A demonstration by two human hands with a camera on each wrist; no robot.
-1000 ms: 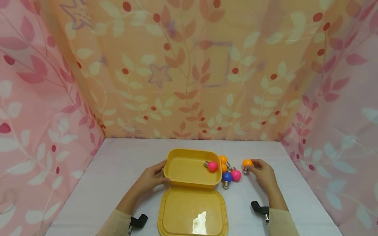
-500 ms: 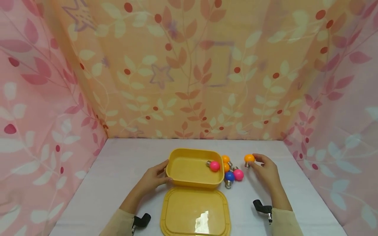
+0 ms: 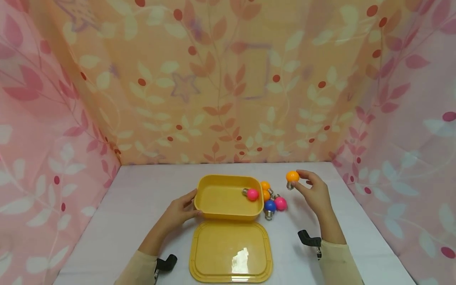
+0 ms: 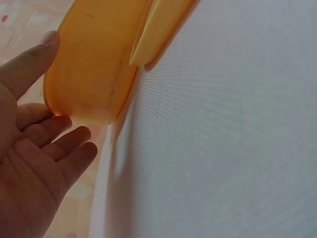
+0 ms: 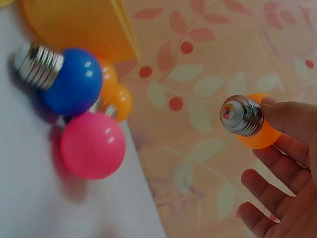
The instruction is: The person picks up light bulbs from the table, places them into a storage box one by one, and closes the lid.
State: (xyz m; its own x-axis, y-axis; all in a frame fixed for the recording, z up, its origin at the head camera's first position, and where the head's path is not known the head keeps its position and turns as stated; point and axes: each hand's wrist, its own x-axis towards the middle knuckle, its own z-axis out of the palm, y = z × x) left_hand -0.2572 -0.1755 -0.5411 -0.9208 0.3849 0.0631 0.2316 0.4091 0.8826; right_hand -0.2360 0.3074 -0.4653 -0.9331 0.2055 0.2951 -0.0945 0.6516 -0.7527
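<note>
My right hand (image 3: 315,194) pinches an orange light bulb (image 3: 292,176) between thumb and fingers, held up off the table, its metal screw base pointing down in the head view. In the right wrist view the bulb's threaded base (image 5: 242,116) faces the camera, and the other fingers are spread loosely. At the left end of a yellow plastic box (image 3: 221,196), my left hand (image 3: 178,211) holds the box with the thumb at the front corner and fingers behind. The left wrist view has the thumb against the box wall (image 4: 94,59). One pink bulb (image 3: 253,194) lies inside the box.
Right beside the box lie a blue bulb (image 3: 270,206), another pink bulb (image 3: 281,203) and two orange bulbs (image 3: 266,195), close together. A flat yellow lid (image 3: 230,253) lies in front of the box. Patterned cloth walls (image 3: 213,99) surround the white table (image 3: 156,178).
My right hand has lifted the orange bulb from the table, moving it up and away from me. The left hand stays at the box. The head view has shifted slightly.
</note>
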